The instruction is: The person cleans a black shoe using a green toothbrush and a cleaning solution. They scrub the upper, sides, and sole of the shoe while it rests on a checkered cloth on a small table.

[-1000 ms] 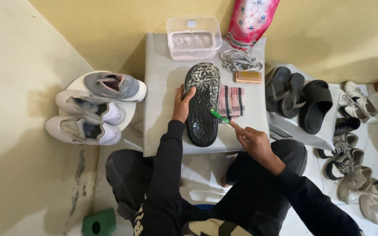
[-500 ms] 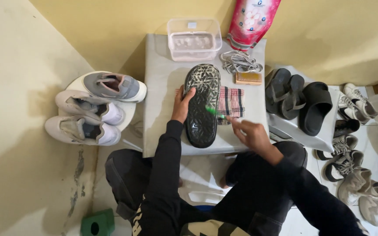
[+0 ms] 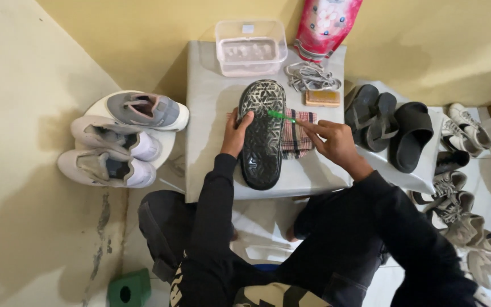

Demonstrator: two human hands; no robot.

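Observation:
A black sandal (image 3: 262, 133) lies sole-up on a small grey table (image 3: 208, 102), its patterned tread facing me. My left hand (image 3: 236, 132) grips the sandal's left edge near the toe end. My right hand (image 3: 332, 140) holds a green toothbrush (image 3: 281, 116), its head resting on the upper part of the sole. A plaid cloth (image 3: 298, 135) lies under and beside the sandal on its right.
At the table's back stand a clear plastic tub (image 3: 251, 46), a red-pink pouch (image 3: 325, 25), white laces (image 3: 311, 75) and a brown soap bar (image 3: 323, 98). Grey-white sneakers (image 3: 123, 139) lie left; black slides (image 3: 390, 125) and several worn shoes (image 3: 464, 216) right. A green box (image 3: 129, 289) sits on the floor.
My right hand has carried the green toothbrush up the sole, from the middle toward the toe end. My left hand keeps its hold on the sandal.

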